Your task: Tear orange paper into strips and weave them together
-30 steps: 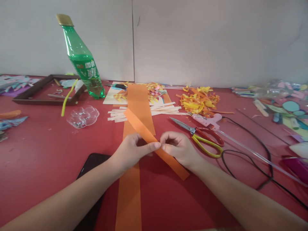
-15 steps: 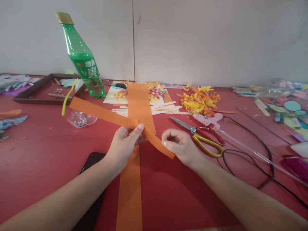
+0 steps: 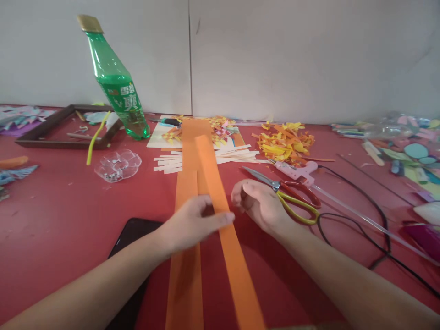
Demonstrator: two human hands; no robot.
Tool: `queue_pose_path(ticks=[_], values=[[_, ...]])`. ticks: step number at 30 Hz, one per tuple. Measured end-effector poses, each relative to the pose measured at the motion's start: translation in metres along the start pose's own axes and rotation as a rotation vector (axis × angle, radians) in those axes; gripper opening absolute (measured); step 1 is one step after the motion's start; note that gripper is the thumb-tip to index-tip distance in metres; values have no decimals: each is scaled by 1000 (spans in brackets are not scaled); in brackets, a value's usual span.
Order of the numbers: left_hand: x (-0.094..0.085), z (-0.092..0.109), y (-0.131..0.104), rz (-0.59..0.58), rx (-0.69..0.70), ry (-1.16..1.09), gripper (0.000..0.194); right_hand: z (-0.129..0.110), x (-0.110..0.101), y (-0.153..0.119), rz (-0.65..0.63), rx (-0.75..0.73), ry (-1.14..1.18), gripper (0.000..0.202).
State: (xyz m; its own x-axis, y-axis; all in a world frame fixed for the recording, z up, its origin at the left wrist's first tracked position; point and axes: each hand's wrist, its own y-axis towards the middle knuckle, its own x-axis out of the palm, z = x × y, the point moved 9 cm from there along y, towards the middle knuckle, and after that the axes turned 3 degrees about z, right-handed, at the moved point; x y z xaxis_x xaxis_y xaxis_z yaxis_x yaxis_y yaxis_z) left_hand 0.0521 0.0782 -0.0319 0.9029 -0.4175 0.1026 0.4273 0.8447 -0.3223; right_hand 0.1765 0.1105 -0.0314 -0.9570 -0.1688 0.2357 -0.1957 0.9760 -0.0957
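Observation:
My left hand pinches a long orange paper strip near its middle, thumb on top. The strip slants from the back centre down to the bottom edge, above the table. Beneath my left hand and wrist lies another orange strip, running lengthwise. A third orange strip is farther back, partly overlapped. My right hand is just right of the held strip, fingers loosely curled and apart, with nothing seen in it. Scissors with red and yellow handles lie beyond my right hand.
A green bottle stands back left beside a dark frame. A clear dish and a black phone are at left. Right of centre are orange and yellow scraps, a pink glue gun and its black cable.
The held strip has turned from lying crosswise to pointing lengthwise. My left hand has moved right and down, and my right hand has let go of the strip's end.

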Motion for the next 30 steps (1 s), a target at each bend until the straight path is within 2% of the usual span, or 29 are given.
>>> queue_pose_path(ticks=[2,4,7,10,14,16,18,21,27,30], values=[[20,2,-6,-185,44,146,14,2,3,-2,-41,-2,-52,32],[25,3,-10,-229,74,218,16,5,3,-3,-49,-10,-117,32],[15,2,-7,-129,37,197,23,9,1,-4,-46,9,-147,23],[2,4,-2,1,36,2,30,9,5,-7,-102,25,-107,16],[-17,15,1,171,158,-249,30,3,23,-16,-302,-32,-311,14],[-24,15,1,240,171,-317,29,0,33,-23,-408,-94,-434,19],[-29,13,1,280,170,-351,28,-3,38,-27,-457,-149,-489,24],[-31,10,2,285,157,-361,25,-7,36,-25,-407,-147,-440,28],[-34,3,1,298,111,-261,42,4,22,-12,-216,41,-141,32],[-32,5,0,275,118,-250,41,13,18,-8,-200,98,-65,29]])
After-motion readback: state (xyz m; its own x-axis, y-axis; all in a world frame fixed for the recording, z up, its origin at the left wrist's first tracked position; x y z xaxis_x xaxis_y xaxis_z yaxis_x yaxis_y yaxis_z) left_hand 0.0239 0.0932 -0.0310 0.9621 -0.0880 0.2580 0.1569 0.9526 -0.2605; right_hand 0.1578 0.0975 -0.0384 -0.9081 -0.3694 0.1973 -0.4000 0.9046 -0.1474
